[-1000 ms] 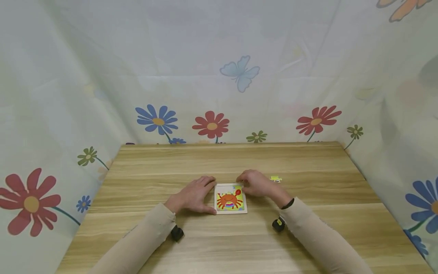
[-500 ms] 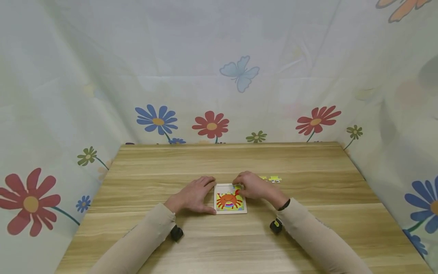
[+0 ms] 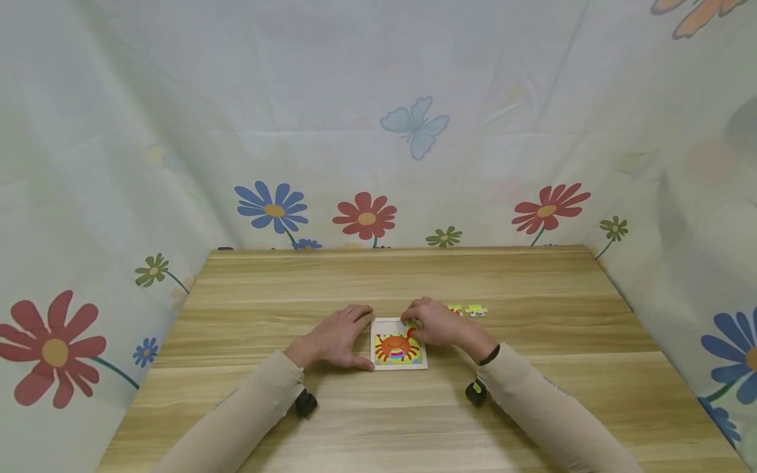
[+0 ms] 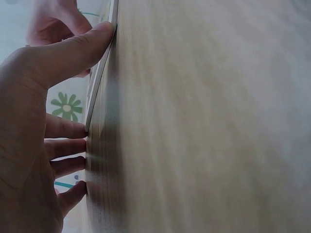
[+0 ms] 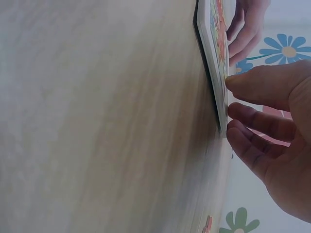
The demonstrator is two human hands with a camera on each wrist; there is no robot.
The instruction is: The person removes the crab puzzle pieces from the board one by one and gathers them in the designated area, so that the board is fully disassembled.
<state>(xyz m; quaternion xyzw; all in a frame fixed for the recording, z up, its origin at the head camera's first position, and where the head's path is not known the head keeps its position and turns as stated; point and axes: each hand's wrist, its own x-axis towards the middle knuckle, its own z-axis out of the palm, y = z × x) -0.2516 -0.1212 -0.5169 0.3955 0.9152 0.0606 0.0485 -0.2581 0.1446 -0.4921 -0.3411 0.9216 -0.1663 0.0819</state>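
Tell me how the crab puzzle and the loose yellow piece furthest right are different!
The crab puzzle is bigger; the yellow piece is much smaller. The crab puzzle has a pale frame, while the yellow piece has none, just a knobbly edge. The left hand and right hand touch the crab puzzle, but neither touches the yellow piece.

Both are on the wooden table.

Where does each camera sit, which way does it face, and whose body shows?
Head: on the person's head, facing forward and down at the puzzle and table; left hand, right hand and sleeves show.
Left wrist: on that wrist, facing the puzzle's edge; left hand large, right hand partly behind.
Right wrist: on that wrist, facing the puzzle; right hand large, left hand partly beyond.
Shared: both wrist views show both hands and the puzzle.
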